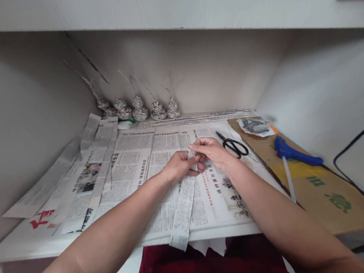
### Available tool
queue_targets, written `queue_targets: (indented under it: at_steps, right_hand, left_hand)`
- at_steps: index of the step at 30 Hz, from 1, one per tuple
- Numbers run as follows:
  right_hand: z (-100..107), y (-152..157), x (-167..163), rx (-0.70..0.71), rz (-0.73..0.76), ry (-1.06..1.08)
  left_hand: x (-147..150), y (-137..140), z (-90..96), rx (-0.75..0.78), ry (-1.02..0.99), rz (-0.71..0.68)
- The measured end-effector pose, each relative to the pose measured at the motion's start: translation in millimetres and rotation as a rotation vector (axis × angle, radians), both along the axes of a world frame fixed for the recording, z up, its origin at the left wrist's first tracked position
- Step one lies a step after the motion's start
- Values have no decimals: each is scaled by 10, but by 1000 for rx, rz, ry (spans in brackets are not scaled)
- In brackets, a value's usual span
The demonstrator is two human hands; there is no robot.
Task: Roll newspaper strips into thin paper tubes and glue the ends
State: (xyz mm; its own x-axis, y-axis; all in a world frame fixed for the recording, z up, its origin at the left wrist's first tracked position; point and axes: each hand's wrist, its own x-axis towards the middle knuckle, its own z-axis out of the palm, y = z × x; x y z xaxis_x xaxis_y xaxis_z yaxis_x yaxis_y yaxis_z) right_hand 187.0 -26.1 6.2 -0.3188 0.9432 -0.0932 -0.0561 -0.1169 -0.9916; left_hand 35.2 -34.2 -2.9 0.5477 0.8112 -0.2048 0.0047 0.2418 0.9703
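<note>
A long newspaper strip [184, 214] runs from between my hands down over the table's front edge. My left hand [184, 165] is closed on the strip near its upper end, the thumb lying over the paper. Touching the same upper end, my right hand [211, 150] pinches the strip's tip between thumb and fingers. Both hands meet above newspaper sheets [166, 144] spread flat on the table. Black-handled scissors [233, 145] lie just beyond my right hand, blades pointing away.
Cut newspaper strips [92, 160] pile up at the left. Several woven paper gourd shapes [140, 109] stand along the back wall beside thin paper rods [199, 118]. At the right, a blue glue gun [296, 152] rests on cardboard [316, 197], with a black cable [349, 178] beyond.
</note>
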Motion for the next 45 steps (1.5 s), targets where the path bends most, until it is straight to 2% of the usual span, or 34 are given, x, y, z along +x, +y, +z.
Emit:
queue_targets:
  at_steps: [4,6,12,17,23,28,30,33,35,41,45]
  right_hand:
    - [20,-1,25,-15,72,-43]
    - [26,11,32,-12,60,-59]
    - [78,55,69,90,-180,17]
    - [70,53,106,64,-12,-123]
    - [40,58,9,173,-233,-112]
    - [59,95,60,156,-353,-35]
    - [65,90,102,121,-267,-35]
    - [60,47,120,41,23,-85]
    - [45,18,99,8,110,-82]
    - [25,28,17,14,-84,-80]
    - [58,20,-12,-20,-119,-60]
  left_hand:
    - [-1,3,-4,-5,-3,-30]
    - [-3,1,-11,-5,-8,-48]
    - [-5,-3,-19,-15,-3,-64]
    - [-7,7,-19,-24,-19,-57]
    - [-17,17,-2,-23,-37,-46]
    - [-17,9,16,-42,-17,-35]
    - [-14,8,13,-40,-19,-41]
    - [-11,8,8,-20,-30,-43]
    - [-9,5,4,-7,-22,-48]
    - [0,-11,-23,50,2,-89]
    - [7,-19,-9,50,5,-127]
